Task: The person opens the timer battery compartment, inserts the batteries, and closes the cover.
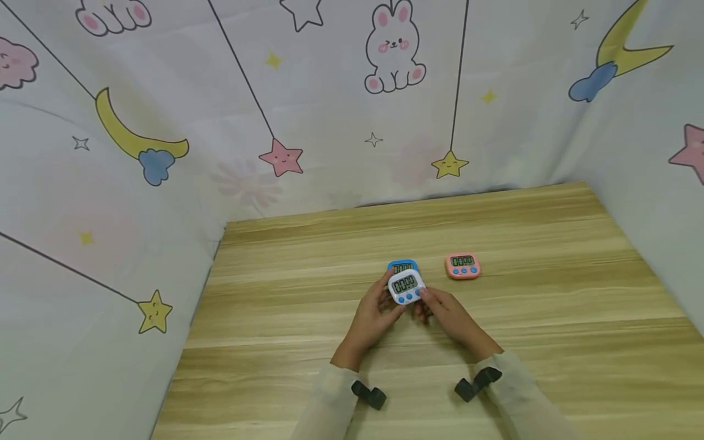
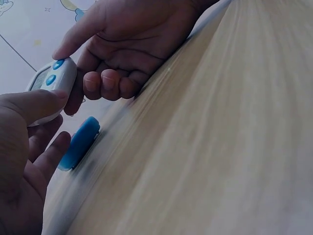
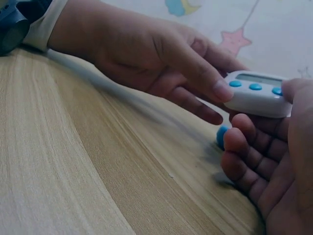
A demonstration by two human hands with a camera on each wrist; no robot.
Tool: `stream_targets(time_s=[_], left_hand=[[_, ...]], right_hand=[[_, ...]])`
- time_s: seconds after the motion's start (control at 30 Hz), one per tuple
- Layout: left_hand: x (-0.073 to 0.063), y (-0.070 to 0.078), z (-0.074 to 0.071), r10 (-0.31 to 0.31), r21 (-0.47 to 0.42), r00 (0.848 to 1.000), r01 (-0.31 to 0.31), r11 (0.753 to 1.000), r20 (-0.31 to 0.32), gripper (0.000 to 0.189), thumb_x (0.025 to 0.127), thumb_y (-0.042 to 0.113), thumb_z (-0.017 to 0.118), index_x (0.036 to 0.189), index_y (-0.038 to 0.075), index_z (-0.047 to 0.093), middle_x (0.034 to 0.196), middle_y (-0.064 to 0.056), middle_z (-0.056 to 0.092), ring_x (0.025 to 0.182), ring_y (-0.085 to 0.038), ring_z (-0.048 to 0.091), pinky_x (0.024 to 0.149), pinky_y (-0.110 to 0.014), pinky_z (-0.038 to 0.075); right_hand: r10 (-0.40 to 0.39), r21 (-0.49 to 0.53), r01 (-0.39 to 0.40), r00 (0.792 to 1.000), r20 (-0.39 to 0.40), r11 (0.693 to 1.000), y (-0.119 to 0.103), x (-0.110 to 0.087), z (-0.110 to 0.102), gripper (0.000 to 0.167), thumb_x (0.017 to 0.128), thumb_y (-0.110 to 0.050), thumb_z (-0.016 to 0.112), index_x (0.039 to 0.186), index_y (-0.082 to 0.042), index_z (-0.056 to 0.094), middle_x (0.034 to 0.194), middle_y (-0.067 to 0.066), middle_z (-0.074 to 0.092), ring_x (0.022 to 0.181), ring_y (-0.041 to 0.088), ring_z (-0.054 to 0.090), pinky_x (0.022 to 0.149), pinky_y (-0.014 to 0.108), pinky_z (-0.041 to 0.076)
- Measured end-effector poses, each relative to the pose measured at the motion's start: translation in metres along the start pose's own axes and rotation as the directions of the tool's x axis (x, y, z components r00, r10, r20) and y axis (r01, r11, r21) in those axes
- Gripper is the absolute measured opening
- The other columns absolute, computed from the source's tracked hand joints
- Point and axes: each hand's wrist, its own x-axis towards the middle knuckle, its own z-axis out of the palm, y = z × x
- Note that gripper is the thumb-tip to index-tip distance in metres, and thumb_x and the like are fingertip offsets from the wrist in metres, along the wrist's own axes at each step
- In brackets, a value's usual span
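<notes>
Both hands hold a white digital timer (image 1: pixel 406 287) above the table, its screen and blue buttons facing up. My left hand (image 1: pixel 371 315) grips its left side, the thumb near the lower edge. My right hand (image 1: pixel 451 315) pinches the right corner, with the thumb on the rightmost button (image 3: pixel 277 91); its other fingers curl below. A blue timer (image 2: pixel 80 144) lies on the table just behind and below the white one, which partly hides it in the head view. To the right of the hands lies a pink timer (image 1: pixel 462 266), untouched, with blue buttons.
The wood-grain table (image 1: pixel 286 354) runs back to a pale cloth backdrop (image 1: pixel 341 110) printed with stars, moons and a rabbit. Cloth also hangs along the left and right sides. Each sleeve carries a dark wrist mount (image 1: pixel 370 395) at the cuff.
</notes>
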Motion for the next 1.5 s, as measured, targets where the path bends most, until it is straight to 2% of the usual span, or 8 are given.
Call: stream_targets(time_s=[0.2, 0.3, 0.43, 0.67, 1.0, 1.17, 1.33, 1.5], left_hand=[[0.005, 0.001, -0.001, 0.016, 0.002, 0.999, -0.015, 1.0, -0.035, 0.074, 0.088, 0.007, 0.072, 0.151, 0.01, 0.034, 0.147, -0.011, 0.043, 0.122, -0.024, 0.056, 0.096, -0.028, 0.048], [0.003, 0.016, -0.003, 0.018, 0.033, 0.999, -0.016, 0.999, -0.044, 0.071, 0.087, 0.005, 0.073, 0.149, 0.004, 0.037, 0.144, -0.016, 0.046, 0.119, -0.028, 0.058, 0.096, -0.033, 0.049], [0.0, 0.037, -0.008, 0.008, 0.042, 0.999, -0.006, 0.999, -0.053, 0.068, 0.086, 0.001, 0.073, 0.145, -0.005, 0.038, 0.138, -0.023, 0.049, 0.116, -0.034, 0.059, 0.095, -0.04, 0.05], [0.004, 0.004, -0.005, -0.002, 0.007, 0.997, 0.003, 1.0, -0.078, 0.072, 0.086, 0.005, 0.074, 0.148, 0.003, 0.038, 0.137, -0.015, 0.049, 0.12, -0.027, 0.057, 0.095, -0.031, 0.049], [0.0, 0.01, -0.011, -0.03, 0.012, 0.999, 0.031, 0.999, -0.039, 0.07, 0.087, 0.025, 0.074, 0.147, 0.008, 0.041, 0.139, -0.004, 0.051, 0.123, -0.019, 0.054, 0.098, -0.027, 0.046], [-0.002, 0.015, -0.023, -0.039, 0.011, 0.999, 0.039, 0.999, 0.01, 0.067, 0.087, 0.026, 0.074, 0.145, 0.007, 0.045, 0.135, -0.003, 0.055, 0.12, -0.018, 0.056, 0.099, -0.028, 0.046], [-0.001, 0.015, -0.036, -0.04, 0.056, 0.998, 0.037, 0.998, 0.05, 0.064, 0.087, 0.027, 0.074, 0.143, 0.012, 0.048, 0.133, -0.001, 0.056, 0.116, -0.016, 0.058, 0.098, -0.026, 0.047], [0.007, 0.019, -0.055, 0.026, 0.132, 0.997, -0.035, 0.991, 0.069, 0.062, 0.086, 0.026, 0.075, 0.141, 0.013, 0.049, 0.133, -0.003, 0.056, 0.119, -0.017, 0.057, 0.098, -0.026, 0.046]], right_hand=[[0.016, 0.017, -0.016, 1.0, -0.01, 1.0, -0.002, 0.002, -0.001, 0.048, 0.109, -0.02, 0.028, 0.094, 0.013, 0.06, 0.083, 0.028, 0.061, 0.075, 0.039, 0.059, 0.067, 0.037, 0.054], [0.024, 0.026, -0.024, 1.0, -0.015, 0.999, -0.004, 0.001, 0.0, 0.047, 0.109, -0.019, 0.029, 0.096, 0.014, 0.06, 0.085, 0.028, 0.061, 0.077, 0.039, 0.06, 0.07, 0.038, 0.054], [0.0, 0.054, 0.001, 1.0, -0.03, 0.999, -0.004, 0.003, 0.003, 0.039, 0.108, -0.015, 0.032, 0.122, 0.013, 0.054, 0.094, 0.031, 0.061, 0.084, 0.044, 0.062, 0.075, 0.046, 0.056], [-0.165, -0.005, 0.165, 0.982, -0.091, 0.986, 0.001, 0.006, 0.003, 0.057, 0.1, 0.002, 0.048, 0.151, 0.004, 0.024, 0.114, 0.024, 0.057, 0.098, 0.042, 0.063, 0.079, 0.044, 0.057], [-0.217, -0.159, 0.206, 0.975, -0.056, 0.966, 0.007, 0.007, -0.007, 0.068, 0.09, -0.002, 0.068, 0.149, -0.002, 0.034, 0.101, 0.007, 0.064, 0.095, 0.022, 0.067, 0.082, 0.029, 0.056], [-0.28, -0.247, 0.274, 0.96, 0.008, 0.93, 0.019, 0.017, -0.017, 0.067, 0.085, -0.01, 0.076, 0.143, -0.006, 0.042, 0.1, 0.0, 0.064, 0.089, 0.014, 0.065, 0.076, 0.032, 0.057], [-0.377, -0.355, 0.373, 0.924, 0.059, 0.857, 0.012, 0.029, -0.023, 0.063, 0.084, -0.027, 0.079, 0.138, -0.014, 0.049, 0.124, -0.001, 0.055, 0.109, 0.015, 0.055, 0.09, 0.036, 0.053], [-0.383, -0.424, 0.381, 0.92, 0.084, 0.822, 0.002, 0.043, -0.02, 0.061, 0.086, -0.04, 0.074, 0.139, -0.022, 0.049, 0.133, -0.007, 0.051, 0.122, 0.014, 0.049, 0.1, 0.041, 0.045]])
